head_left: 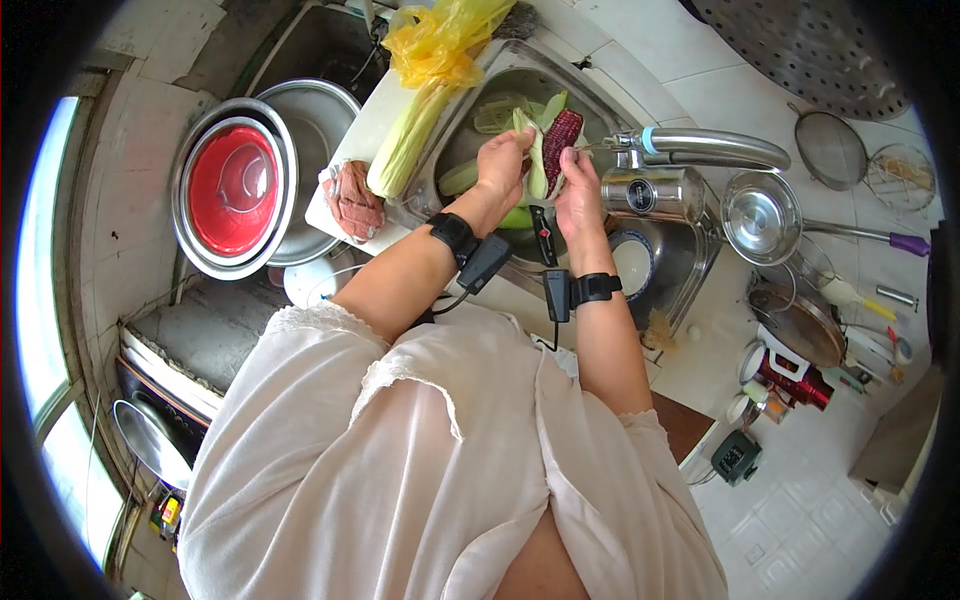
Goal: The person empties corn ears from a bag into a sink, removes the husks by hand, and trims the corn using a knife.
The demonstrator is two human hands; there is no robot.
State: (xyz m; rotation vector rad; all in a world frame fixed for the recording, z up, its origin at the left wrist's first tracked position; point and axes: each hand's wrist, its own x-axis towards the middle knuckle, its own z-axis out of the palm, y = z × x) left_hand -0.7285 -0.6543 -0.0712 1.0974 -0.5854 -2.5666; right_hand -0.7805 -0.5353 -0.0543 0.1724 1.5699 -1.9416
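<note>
A dark red ear of corn (562, 142) is held over the left basin of the metal sink (430, 185), its kernels bare on one side and pale green husk (537, 165) hanging beside them. My left hand (503, 158) pinches the husk at its left. My right hand (577, 192) is closed round the lower end of the ear. Loose green husks lie in the basin under my hands. On the white board left of the sink rests celery-like pale green produce (415, 140), its top in a yellow plastic bag (437, 42).
Wrapped reddish meat (353, 200) lies at the board's corner. Red and metal bowls (235, 188) stack at the left. Right of my hands are a metal canister (652, 194), the faucet (720, 143), a bowl (632, 264) in the right basin and a saucepan (762, 217).
</note>
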